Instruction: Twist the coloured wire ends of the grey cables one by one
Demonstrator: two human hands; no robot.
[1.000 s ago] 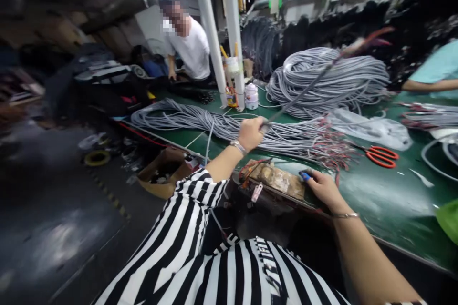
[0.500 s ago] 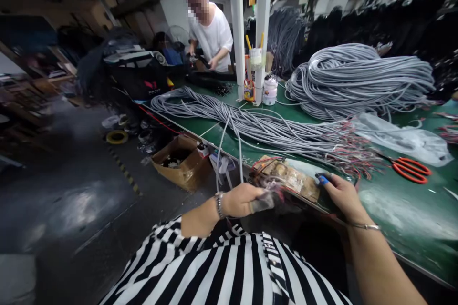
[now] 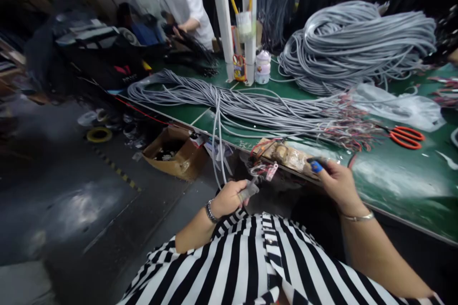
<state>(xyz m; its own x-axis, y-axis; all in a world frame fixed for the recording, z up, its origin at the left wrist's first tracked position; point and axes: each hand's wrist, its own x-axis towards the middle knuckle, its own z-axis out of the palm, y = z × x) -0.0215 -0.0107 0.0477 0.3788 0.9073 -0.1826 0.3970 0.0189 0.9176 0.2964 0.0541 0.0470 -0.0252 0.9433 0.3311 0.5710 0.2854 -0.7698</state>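
In the head view, the left hand (image 3: 228, 198) sits low, in front of the striped shirt (image 3: 250, 267) and below the front edge of the green bench (image 3: 393, 186). Its fingers are curled tight around a grey cable (image 3: 247, 192), and a short end sticks out of the fist toward the right. Two grey strands (image 3: 217, 152) hang over the bench edge just above this hand. Whether they are the same cable as the one in the fist cannot be told.

The right hand (image 3: 338, 185) lies at the bench edge. Its fingers rest against the right end of a taped block (image 3: 286, 155), a brown tape-wrapped piece with red wires at its left end. One fingertip wears a blue cap (image 3: 317, 167). A dark bit shows beside the cap, but whether the fingers pinch anything cannot be told.

Behind the block, a long bundle of grey cables (image 3: 250, 105) stretches across the bench, and its stripped red and dark wire ends (image 3: 343, 128) fan out to the right. Red-handled scissors (image 3: 408, 137) lie just beyond those ends, near a crumpled clear plastic bag (image 3: 400, 105). A large coil of grey cable (image 3: 358, 43) is heaped at the back. Two white posts (image 3: 222, 19) rise from the bench, with a cup of pencils (image 3: 244, 24) and a white jar (image 3: 263, 66) next to them.

On the floor to the left are an open cardboard box (image 3: 175, 155) and a yellow tape roll (image 3: 99, 134). A co-worker in a white shirt (image 3: 188, 2) stands at the far end of the bench, hands on dark cables.
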